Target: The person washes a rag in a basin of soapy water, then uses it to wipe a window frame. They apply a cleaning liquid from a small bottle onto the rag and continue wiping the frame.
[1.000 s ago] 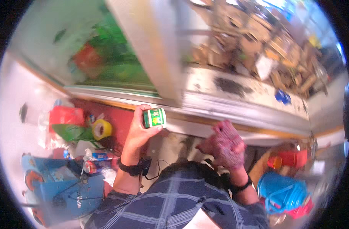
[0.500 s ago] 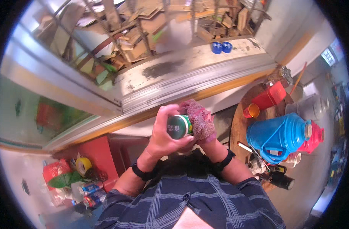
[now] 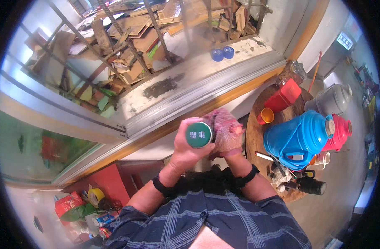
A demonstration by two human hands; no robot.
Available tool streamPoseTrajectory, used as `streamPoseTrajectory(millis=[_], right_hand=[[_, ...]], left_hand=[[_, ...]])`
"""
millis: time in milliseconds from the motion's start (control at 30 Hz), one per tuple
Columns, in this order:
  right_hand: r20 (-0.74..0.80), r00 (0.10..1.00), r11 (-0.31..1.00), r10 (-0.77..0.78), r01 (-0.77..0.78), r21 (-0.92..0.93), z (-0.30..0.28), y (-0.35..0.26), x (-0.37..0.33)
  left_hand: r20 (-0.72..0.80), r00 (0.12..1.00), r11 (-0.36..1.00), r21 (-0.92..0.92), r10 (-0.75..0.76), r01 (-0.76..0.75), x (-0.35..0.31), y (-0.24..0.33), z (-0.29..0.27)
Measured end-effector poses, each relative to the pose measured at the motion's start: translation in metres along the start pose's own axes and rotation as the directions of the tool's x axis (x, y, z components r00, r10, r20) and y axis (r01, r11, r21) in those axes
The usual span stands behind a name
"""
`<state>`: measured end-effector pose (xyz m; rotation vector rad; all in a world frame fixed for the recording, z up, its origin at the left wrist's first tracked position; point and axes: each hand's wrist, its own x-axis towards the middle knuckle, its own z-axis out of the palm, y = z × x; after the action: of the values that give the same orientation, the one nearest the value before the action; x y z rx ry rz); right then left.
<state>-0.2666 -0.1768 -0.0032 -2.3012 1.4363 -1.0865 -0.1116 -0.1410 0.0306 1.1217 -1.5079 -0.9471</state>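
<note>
My left hand [image 3: 181, 150] is wrapped round a small container with a dark green round lid [image 3: 198, 135], and the lid faces up toward me. Beside it, a pinkish-maroon cloth [image 3: 224, 126] is bunched in my right hand [image 3: 234, 160]. The cloth lies close against the container's right side and covers most of my right fingers. Both hands are held in front of my chest, near the window ledge. Much of the container's body is hidden by my left hand and the cloth.
Two blue round caps [image 3: 222, 53] sit on the windowsill [image 3: 190, 68] by metal bars, with scrap wood beyond. At right, a round wooden table [image 3: 255, 141] carries a blue thermos [image 3: 295, 139], an orange cup [image 3: 265, 116] and a red container [image 3: 283, 94]. A red box [image 3: 109, 184] stands at lower left.
The green lid has tilted to face me more fully, and less of the container's side shows. The cloth has shifted slightly right and spread. The whole view has turned a little.
</note>
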Motion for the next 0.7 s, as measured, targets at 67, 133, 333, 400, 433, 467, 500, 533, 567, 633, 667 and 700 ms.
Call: streamPoseTrajectory(millis=[67,133,333,400,433,467,500,533,567,633,667,700], right_hand=[[-0.005,0.996,0.992,0.089,-0.089,-0.094,-0.019,-0.006,0.000],[-0.044,0.960,0.803,0.276,-0.205,0.559,-0.019,-0.007,0.003],[-0.052,0.982,0.982,-0.183,0.184,0.028,-0.025,-0.049,0.022],[-0.049,0.987,0.982,-0.152,0.157,0.103,0.001,-0.025,0.012],[0.022,0.995,0.992,-0.097,0.095,0.078,0.007,-0.021,0.012],[0.095,0.995,0.998,-0.041,0.036,0.053,0.011,-0.019,0.013],[0.038,0.997,0.997,-0.073,0.071,0.043,0.007,-0.024,0.019],[0.128,0.991,1.000,-0.029,0.027,0.013,-0.005,-0.028,0.024],[0.213,0.977,1.000,0.014,-0.011,-0.018,-0.018,-0.034,0.031],[0.306,0.951,0.998,0.050,-0.033,-0.060,-0.017,-0.028,0.034],[0.307,0.950,0.997,0.047,-0.025,-0.074,-0.013,-0.020,0.031],[0.300,0.953,0.998,0.032,-0.013,-0.063,-0.011,-0.019,0.028]], left_hand=[[-0.050,0.998,0.999,0.031,-0.044,0.045,0.003,-0.004,-0.004],[-0.058,0.993,0.992,0.067,-0.103,0.107,0.010,-0.002,-0.013],[-0.013,0.999,0.983,0.179,0.042,-0.039,0.003,-0.008,0.002],[-0.042,0.999,0.987,0.158,0.007,0.000,0.002,-0.005,0.012],[-0.020,0.999,0.983,0.181,0.026,-0.022,0.004,-0.009,0.013],[-0.006,0.999,0.978,0.206,0.041,-0.039,0.004,-0.014,0.013],[0.041,0.996,0.948,0.305,0.084,-0.093,0.006,-0.010,0.010],[0.093,0.988,0.905,0.397,0.123,-0.150,0.006,-0.008,0.008],[0.101,0.989,0.902,0.407,0.109,-0.142,0.003,-0.012,0.008],[0.063,0.996,0.926,0.366,0.070,-0.088,-0.004,-0.011,0.011],[0.024,0.999,0.949,0.311,0.047,-0.052,-0.005,-0.009,0.014],[0.027,0.999,0.956,0.291,0.027,-0.034,-0.006,-0.009,0.015]])
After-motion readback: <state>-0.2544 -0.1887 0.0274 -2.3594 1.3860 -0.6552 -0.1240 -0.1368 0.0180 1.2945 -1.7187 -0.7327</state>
